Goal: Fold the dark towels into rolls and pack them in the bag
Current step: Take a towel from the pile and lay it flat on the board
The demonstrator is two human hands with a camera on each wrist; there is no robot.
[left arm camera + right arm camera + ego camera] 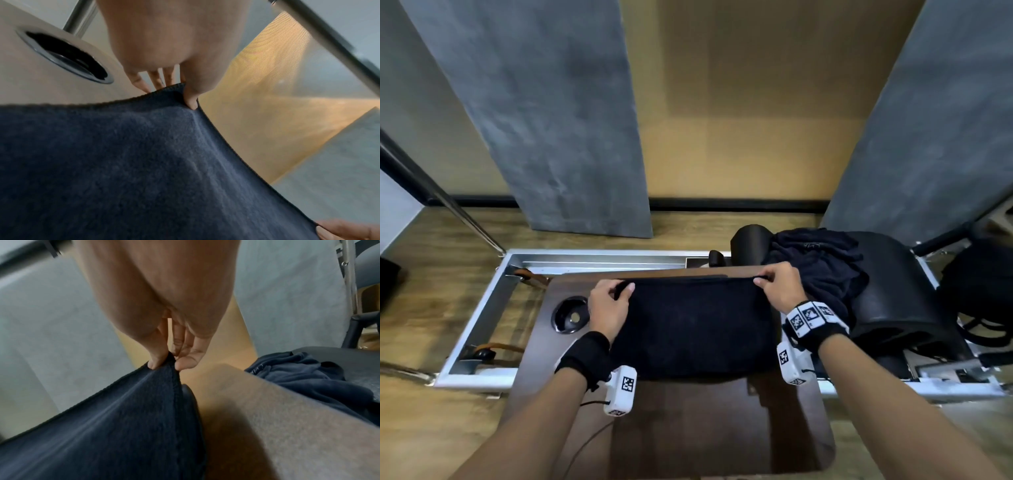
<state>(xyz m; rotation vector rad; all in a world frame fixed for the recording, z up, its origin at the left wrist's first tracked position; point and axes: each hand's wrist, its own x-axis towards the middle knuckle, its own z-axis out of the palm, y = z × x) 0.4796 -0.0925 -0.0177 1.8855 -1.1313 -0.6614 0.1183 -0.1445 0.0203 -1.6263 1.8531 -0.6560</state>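
A dark navy towel [691, 325] lies spread over the brown table [688, 428]. My left hand [611, 303] pinches its far left corner between thumb and fingers, and the left wrist view shows the thumb on the towel [144, 162] at the left hand [185, 91]. My right hand [779, 286] pinches the far right corner, lifted a little; the right wrist view shows the right hand [166, 363] gripping the towel [127, 418]. A heap of more dark towels [822, 263] lies on the black chair to the right. A black bag [979, 294] sits at the far right.
A round cable grommet [570, 314] is set in the table left of the towel. The black padded chair [893, 294] stands close on the right. A metal frame [493, 308] borders the table behind and left. Grey panels stand beyond.
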